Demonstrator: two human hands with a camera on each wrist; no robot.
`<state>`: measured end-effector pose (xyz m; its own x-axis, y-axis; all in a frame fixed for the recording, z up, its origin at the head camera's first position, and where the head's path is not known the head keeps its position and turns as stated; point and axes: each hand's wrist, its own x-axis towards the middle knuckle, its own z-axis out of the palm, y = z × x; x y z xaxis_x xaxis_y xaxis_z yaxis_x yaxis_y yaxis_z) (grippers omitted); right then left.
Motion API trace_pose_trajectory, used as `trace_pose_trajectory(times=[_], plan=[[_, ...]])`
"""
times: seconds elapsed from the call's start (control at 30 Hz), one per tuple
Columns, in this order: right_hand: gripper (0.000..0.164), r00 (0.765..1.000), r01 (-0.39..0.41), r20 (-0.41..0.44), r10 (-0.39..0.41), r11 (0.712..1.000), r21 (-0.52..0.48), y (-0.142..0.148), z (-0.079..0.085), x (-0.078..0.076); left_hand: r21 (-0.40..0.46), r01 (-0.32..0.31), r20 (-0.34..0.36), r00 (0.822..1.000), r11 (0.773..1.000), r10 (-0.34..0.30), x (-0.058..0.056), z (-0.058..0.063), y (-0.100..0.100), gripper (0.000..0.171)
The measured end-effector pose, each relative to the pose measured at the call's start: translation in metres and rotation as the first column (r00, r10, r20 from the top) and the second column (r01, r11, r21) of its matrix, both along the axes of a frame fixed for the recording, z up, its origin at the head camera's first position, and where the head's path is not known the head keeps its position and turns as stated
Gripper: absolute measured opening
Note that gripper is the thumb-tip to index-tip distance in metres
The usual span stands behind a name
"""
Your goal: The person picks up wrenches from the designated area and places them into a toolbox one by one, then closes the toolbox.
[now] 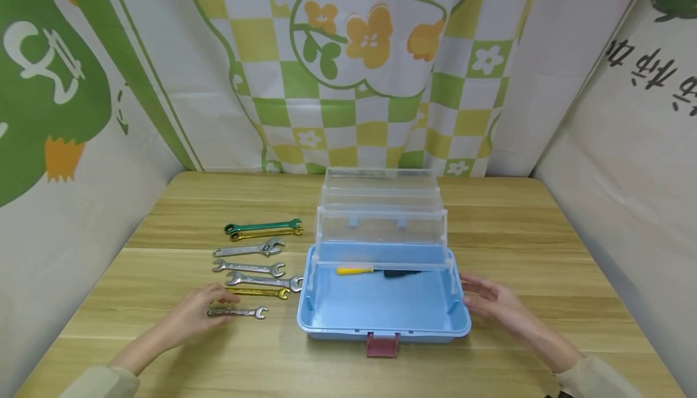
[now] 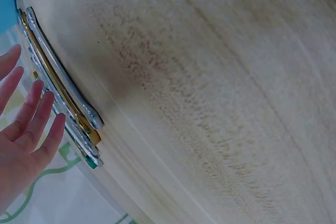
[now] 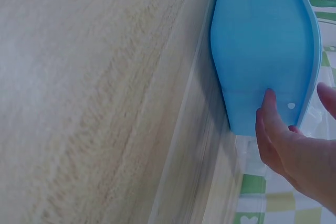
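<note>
My left hand (image 1: 198,312) hovers by the left end of a small silver open-end wrench (image 1: 245,312), overlapping it in the head view. In the left wrist view its fingers (image 2: 34,121) spread apart and hold nothing. Behind that wrench lie a gold wrench (image 1: 261,293), two silver double open-end wrenches (image 1: 250,268), an adjustable wrench (image 1: 245,249), and a green and a gold ratchet wrench (image 1: 264,227). A light blue toolbox (image 1: 381,310) stands open. Extended fingers of my right hand (image 1: 503,307) are at its right wall (image 3: 265,51).
Inside the toolbox are a yellow-handled tool (image 1: 354,270) and a black-handled one (image 1: 400,274). Clear trays (image 1: 381,222) rise at its back, and a dark red latch (image 1: 382,345) hangs at its front. Patterned curtains (image 1: 359,126) border the wooden table (image 1: 501,228).
</note>
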<state>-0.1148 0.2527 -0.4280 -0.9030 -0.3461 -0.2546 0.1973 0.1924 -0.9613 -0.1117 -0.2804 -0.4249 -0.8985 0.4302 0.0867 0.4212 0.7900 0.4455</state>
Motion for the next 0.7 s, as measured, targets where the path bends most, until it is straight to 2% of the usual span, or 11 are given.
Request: trace_pose_trajectory(times=[0.37, 0.7], plan=[[0.070, 0.999, 0.017, 0.034, -0.016, 0.999, -0.038, -0.003, 0.001, 0.001, -0.002, 0.061, -0.003, 0.998, 0.998, -0.061, -0.004, -0.013, -0.007, 0.027], [0.070, 0.999, 0.006, 0.037, -0.004, 0.998, -0.056, -0.003, 0.001, 0.000, -0.016, 0.056, 0.023, 0.998, 0.998, -0.056, -0.009, -0.016, -0.006, 0.024]])
